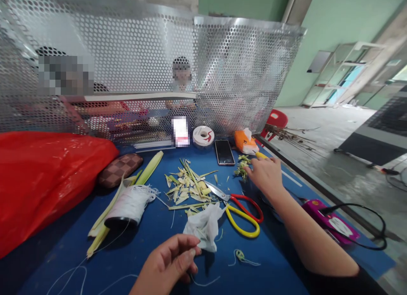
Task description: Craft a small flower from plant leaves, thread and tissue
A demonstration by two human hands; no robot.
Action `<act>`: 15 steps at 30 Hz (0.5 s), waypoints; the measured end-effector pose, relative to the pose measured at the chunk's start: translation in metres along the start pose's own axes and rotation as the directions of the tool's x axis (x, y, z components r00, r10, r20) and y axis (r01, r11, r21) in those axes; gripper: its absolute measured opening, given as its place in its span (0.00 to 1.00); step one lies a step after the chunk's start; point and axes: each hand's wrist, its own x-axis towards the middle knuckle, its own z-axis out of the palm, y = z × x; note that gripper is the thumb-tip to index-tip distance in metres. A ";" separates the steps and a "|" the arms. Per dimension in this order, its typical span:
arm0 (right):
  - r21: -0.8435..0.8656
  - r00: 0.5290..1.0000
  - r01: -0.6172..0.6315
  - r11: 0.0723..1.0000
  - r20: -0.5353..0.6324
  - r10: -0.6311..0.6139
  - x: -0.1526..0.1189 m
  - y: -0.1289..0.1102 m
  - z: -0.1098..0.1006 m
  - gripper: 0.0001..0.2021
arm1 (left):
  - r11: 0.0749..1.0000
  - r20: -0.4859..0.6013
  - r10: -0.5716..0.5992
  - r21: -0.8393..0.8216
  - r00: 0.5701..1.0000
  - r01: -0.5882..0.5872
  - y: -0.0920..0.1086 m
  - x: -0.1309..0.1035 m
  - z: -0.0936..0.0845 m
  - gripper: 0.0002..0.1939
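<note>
My left hand (170,263) is at the front middle, fingers curled and thumb tip pressed against them. What it pinches, if anything, is too small to make out. Right behind its fingertips lies a crumpled white tissue (206,227). My right hand (267,176) reaches to the right side of the table, closed around a yellow-handled tool (261,155) whose kind is mostly hidden. Beneath its thumb side is a small heap of green woven pieces (242,165). Scissors (233,201) with one red and one yellow handle lie between my hands. A small knotted green piece (240,255) with thread ends rests nearby.
Pale husk scraps (187,187) are scattered mid-table. At left are a spool of white thread (129,206), husk leaves (149,168), a checkered pouch (120,170) and a red bag (47,180). A phone (224,152), a ribbon roll (203,136) and an orange tissue pack (244,141) stand behind.
</note>
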 end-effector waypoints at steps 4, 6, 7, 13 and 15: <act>-0.025 0.997 0.070 0.997 0.040 -0.068 0.001 -0.014 0.008 0.15 | 1.000 0.045 -0.002 0.011 0.999 0.001 0.000 -0.001 0.001 0.28; -0.023 0.995 0.084 0.996 0.059 -0.083 0.003 -0.019 0.012 0.12 | 1.000 0.047 0.003 0.010 0.999 -0.003 0.000 -0.001 0.001 0.28; -0.020 0.994 0.089 0.996 0.068 -0.087 0.003 -0.020 0.013 0.11 | 1.000 0.047 0.004 0.008 0.999 -0.005 0.000 -0.002 0.000 0.27; -0.029 0.989 0.113 0.993 0.103 -0.110 -0.002 -0.017 0.009 0.09 | 1.000 0.079 0.007 -0.010 0.997 -0.006 -0.003 -0.001 0.000 0.27; -0.040 0.988 0.117 0.992 0.105 -0.112 0.002 -0.012 0.005 0.09 | 1.000 0.087 -0.008 -0.008 0.996 0.008 -0.004 0.000 0.000 0.27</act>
